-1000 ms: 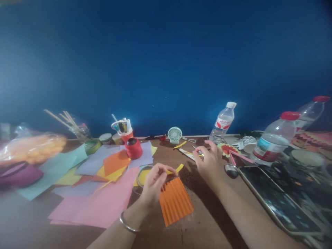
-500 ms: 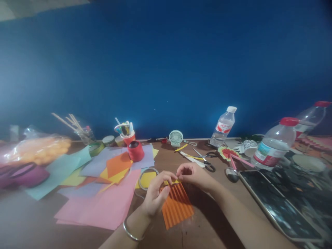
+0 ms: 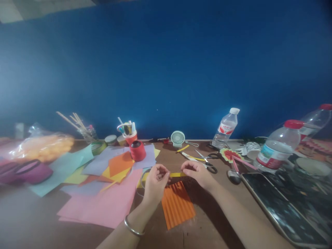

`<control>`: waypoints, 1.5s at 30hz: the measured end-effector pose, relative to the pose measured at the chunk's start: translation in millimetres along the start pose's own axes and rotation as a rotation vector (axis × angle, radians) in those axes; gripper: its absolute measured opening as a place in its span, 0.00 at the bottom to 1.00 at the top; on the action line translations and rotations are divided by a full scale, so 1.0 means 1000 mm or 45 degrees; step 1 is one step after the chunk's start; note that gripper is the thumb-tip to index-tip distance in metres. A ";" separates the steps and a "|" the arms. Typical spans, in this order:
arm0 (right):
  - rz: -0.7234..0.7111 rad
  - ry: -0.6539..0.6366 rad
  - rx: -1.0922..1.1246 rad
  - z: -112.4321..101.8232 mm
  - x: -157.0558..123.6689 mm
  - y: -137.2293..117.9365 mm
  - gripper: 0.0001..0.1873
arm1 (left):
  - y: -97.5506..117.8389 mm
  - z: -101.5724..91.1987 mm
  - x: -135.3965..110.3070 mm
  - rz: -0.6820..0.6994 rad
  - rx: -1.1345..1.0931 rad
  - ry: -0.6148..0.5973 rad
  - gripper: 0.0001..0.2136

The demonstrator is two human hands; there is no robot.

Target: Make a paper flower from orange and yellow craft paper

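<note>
A thin yellow paper strip [image 3: 176,175] stretches level between my two hands. My left hand [image 3: 154,184] pinches its left end and wears a metal bangle at the wrist. My right hand [image 3: 195,173] pinches the right end. Just below the strip, a pleated orange paper [image 3: 178,204] lies flat on the brown table [image 3: 207,228]. Black-handled scissors [image 3: 207,159] rest on the table beyond my right hand.
Loose coloured sheets [image 3: 101,204] cover the table's left half, with a red cup [image 3: 137,151], a pen pot [image 3: 127,132] and a small fan [image 3: 177,137] behind. Water bottles [image 3: 278,147] and a dark tablet [image 3: 280,207] crowd the right side. A blue wall rises behind.
My right hand came back from the scissors to the strip, took its free end, and both hands pulled it straight above the orange paper.
</note>
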State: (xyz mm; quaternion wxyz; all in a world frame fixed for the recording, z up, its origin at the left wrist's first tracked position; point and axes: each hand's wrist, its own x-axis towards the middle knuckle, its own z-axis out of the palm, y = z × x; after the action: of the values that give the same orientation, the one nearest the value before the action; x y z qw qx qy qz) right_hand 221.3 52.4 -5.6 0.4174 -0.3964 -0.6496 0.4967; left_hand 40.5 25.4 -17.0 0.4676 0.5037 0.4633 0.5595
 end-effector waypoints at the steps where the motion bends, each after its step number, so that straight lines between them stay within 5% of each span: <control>1: 0.003 0.015 0.004 0.000 0.000 0.000 0.03 | -0.001 0.000 0.001 -0.010 -0.007 0.008 0.08; 14: 0.026 0.072 -0.072 0.001 0.002 0.010 0.05 | 0.005 0.001 -0.001 -0.173 -0.155 0.065 0.16; 21: -0.305 0.502 -0.518 0.009 -0.003 0.004 0.15 | 0.003 0.001 0.000 -0.194 -0.055 0.103 0.12; 26: -0.661 0.247 -0.759 0.023 -0.011 -0.011 0.11 | 0.007 0.002 -0.004 -0.145 -0.193 0.026 0.11; 29: -0.567 0.148 -0.826 0.030 -0.011 -0.011 0.05 | 0.008 0.002 -0.008 -0.154 -0.211 -0.026 0.10; 35: -0.403 0.196 -0.781 0.030 -0.010 -0.007 0.06 | 0.014 0.005 -0.006 -0.067 -0.126 0.024 0.11; 38: -0.364 0.246 -0.744 0.024 -0.008 -0.006 0.05 | 0.025 0.001 -0.003 0.037 0.167 0.054 0.12; 40: -0.327 0.286 -0.713 0.019 -0.006 -0.006 0.04 | 0.033 -0.005 -0.007 0.200 0.620 -0.047 0.11; 43: -0.273 0.348 -0.642 0.011 -0.004 -0.009 0.06 | 0.037 -0.016 -0.029 0.540 1.299 -0.538 0.10; 45: -0.242 0.366 -0.606 0.009 -0.005 -0.015 0.07 | 0.031 -0.022 -0.051 0.603 1.392 -0.685 0.08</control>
State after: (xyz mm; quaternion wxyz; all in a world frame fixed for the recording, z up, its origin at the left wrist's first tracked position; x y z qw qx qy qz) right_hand 213.6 41.8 7.0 0.4453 -0.4867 -0.7162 0.2277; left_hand 19.4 -29.8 5.6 0.1075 0.8797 0.4244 0.1856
